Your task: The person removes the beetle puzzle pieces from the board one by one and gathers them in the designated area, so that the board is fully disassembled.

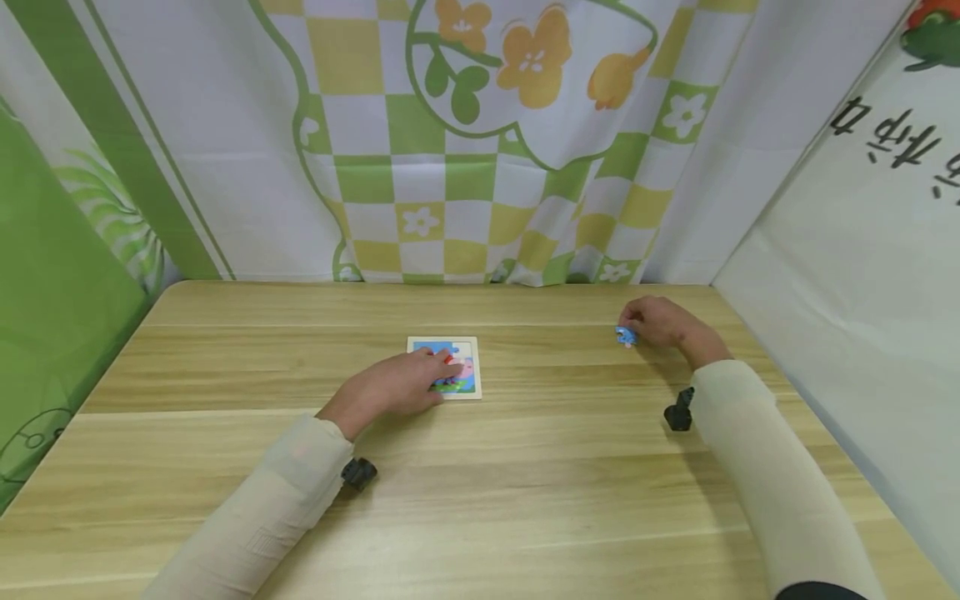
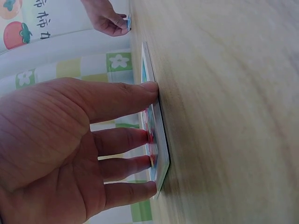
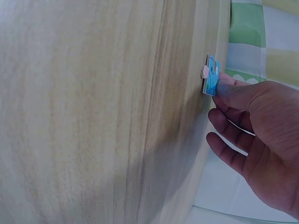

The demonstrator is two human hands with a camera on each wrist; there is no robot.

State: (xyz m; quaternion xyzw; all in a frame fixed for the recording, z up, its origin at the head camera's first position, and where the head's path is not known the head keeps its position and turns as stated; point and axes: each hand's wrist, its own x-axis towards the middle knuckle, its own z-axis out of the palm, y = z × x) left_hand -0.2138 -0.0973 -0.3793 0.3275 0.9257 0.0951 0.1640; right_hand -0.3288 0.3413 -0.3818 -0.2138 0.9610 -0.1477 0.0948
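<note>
On the wooden table I see a small square puzzle, pale-edged, lying flat near the middle of the far half. A person's left hand spreads over it, fingers nearly straight, thumb and fingertips resting on it without gripping. Well apart, near the table's far right corner, the right hand pinches a blue puzzle piece between thumb and finger. Behind hangs a checked green-and-yellow curtain.
</note>
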